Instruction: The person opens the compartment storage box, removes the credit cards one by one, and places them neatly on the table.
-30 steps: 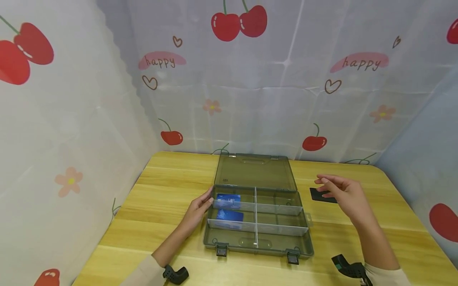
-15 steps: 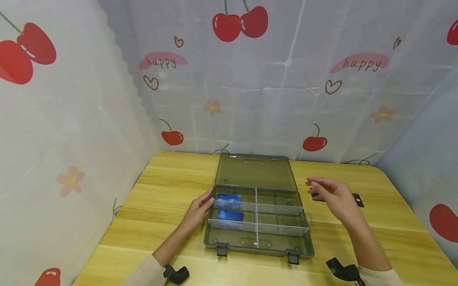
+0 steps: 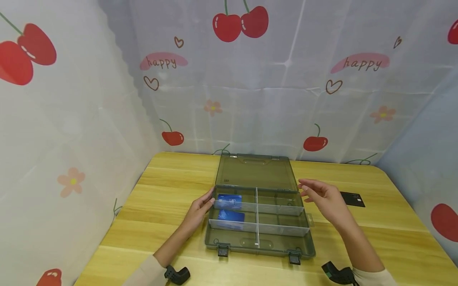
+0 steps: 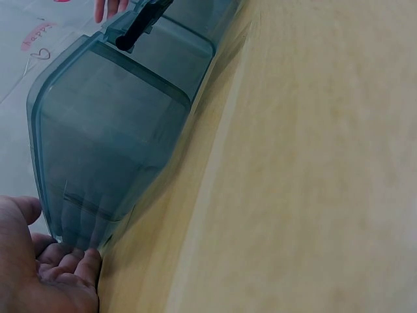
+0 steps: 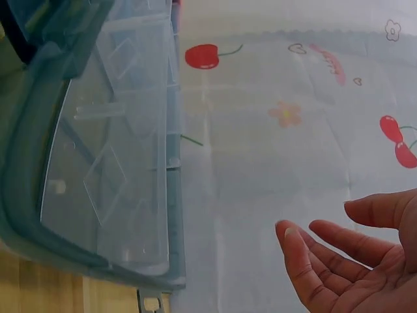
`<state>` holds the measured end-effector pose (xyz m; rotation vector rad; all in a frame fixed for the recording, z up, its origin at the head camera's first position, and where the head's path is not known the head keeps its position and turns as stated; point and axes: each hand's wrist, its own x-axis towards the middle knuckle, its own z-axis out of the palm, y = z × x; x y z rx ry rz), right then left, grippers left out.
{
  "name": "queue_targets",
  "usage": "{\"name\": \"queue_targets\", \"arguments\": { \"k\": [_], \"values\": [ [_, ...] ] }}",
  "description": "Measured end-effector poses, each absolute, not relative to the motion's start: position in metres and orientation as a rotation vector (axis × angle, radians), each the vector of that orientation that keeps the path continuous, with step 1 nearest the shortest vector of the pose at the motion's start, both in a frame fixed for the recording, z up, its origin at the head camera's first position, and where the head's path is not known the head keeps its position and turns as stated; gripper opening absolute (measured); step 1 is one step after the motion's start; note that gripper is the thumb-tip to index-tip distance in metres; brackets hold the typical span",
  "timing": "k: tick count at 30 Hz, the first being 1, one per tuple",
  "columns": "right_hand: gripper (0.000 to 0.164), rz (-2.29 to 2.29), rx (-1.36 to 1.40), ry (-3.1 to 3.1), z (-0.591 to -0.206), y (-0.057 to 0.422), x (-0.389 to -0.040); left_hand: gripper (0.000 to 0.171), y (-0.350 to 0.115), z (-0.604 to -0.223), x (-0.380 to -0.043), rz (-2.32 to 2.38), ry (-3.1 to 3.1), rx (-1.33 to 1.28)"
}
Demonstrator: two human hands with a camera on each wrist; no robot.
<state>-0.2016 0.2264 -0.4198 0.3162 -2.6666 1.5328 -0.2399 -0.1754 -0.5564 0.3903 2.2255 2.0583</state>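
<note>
A dark translucent plastic compartment box [image 3: 266, 251] stands on the table, its lid [image 3: 255, 171] laid back behind it. My left hand [image 3: 196, 207] holds the box's left side, thumb at the rim and fingers against the outer wall. Two blue cards are in the left column: one blue card [image 3: 226, 200] in the back compartment, another blue card [image 3: 230, 215] in the middle one. Beside the box's back right corner, my right hand [image 3: 323, 196] hovers with fingers loosely bent and holds nothing. A black card [image 3: 353, 199] lies on the table beyond that hand, partly hidden by it.
Two black latches hang at the box's front, the left latch [image 3: 223, 250] and the right latch [image 3: 294, 257]. White dividers [image 3: 282, 229] split the box into compartments. A cherry-printed curtain [image 3: 257, 119] closes off the table's [image 3: 171, 178] back and sides.
My right hand has moved left from over the black card to the box's right edge, leaving more of the card in sight. The left hand has stayed on the box.
</note>
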Motion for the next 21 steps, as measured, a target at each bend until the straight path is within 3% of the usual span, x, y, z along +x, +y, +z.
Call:
{"name": "queue_targets", "arguments": {
  "k": [21],
  "values": [
    [0.038,1.822,0.495,-2.661,-0.419,0.183,-0.195,0.054,-0.175,-0.556,-0.239,2.056,2.23,0.392]
  ]
}}
